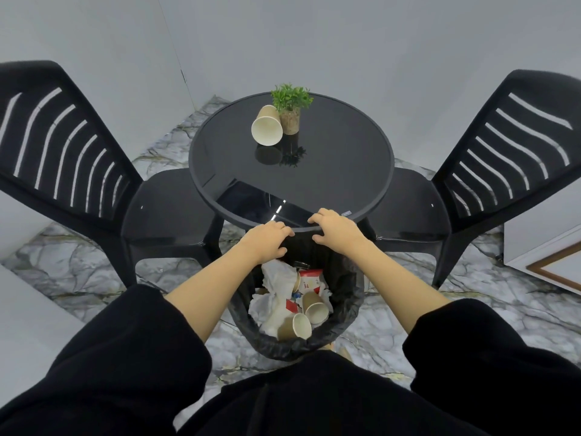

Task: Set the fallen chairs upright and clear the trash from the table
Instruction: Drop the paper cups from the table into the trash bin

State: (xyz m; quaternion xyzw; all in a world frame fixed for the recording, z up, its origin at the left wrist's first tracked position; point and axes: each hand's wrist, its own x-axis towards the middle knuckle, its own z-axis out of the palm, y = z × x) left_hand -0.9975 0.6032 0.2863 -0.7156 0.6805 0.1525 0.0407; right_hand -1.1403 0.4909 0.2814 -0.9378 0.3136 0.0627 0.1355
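Both chairs upright. My left hand, right hand loose, empty, over bin. Cup on surface next.

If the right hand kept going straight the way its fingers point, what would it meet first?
The right hand points across the table. The glass ahead looks bare; the cup and plant lie left of that line, though depth is uncertain.

Centre frame: I see both chairs, left and right, upright beside the round worktop. One paper cup lies tipped against the potted plant. Both hands, left and right, hover empty, fingers curled, above the lined bin.
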